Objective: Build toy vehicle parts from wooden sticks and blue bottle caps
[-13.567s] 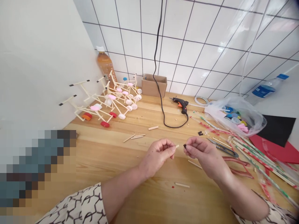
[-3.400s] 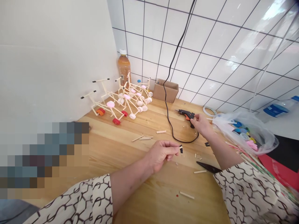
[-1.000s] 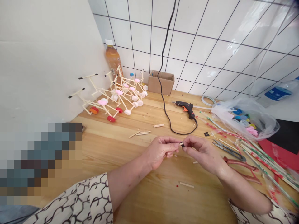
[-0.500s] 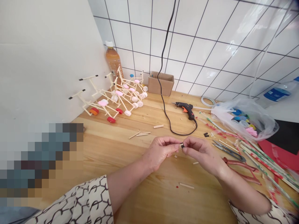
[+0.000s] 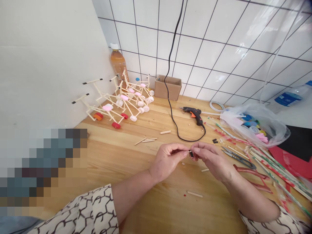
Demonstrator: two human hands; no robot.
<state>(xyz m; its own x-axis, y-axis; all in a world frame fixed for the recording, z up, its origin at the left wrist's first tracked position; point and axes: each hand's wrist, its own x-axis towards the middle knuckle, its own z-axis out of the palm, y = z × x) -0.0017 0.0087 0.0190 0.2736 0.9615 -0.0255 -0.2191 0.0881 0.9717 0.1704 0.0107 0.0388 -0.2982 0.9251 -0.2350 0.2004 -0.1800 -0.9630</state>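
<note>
My left hand (image 5: 165, 161) is closed in a pinch, with the pale tip of a small wooden stick (image 5: 189, 151) showing at its fingertips; the rest is covered by the fingers. Against that tip, a small black strip (image 5: 191, 154) is pinched by my right hand (image 5: 215, 161). The fingertips of both hands nearly meet above the wooden table (image 5: 156, 211). Short wooden sticks (image 5: 194, 194) lie in front of the hands and more sticks (image 5: 149, 140) lie behind them. Small black pieces (image 5: 214, 141) rest beyond my right hand.
A black glue gun (image 5: 193, 113) lies at the back with its cord looping forward. Several stick-built tricycle models (image 5: 107, 107) stand at left by a bottle (image 5: 118, 63) and cardboard box (image 5: 168, 87). Snips (image 5: 239, 157), red-handled pliers (image 5: 253, 172) and a plastic bag (image 5: 275, 125) are at right.
My right fingers have shifted and turned around the black strip, so more of its dark face shows. The left hand stays nearly in place.
</note>
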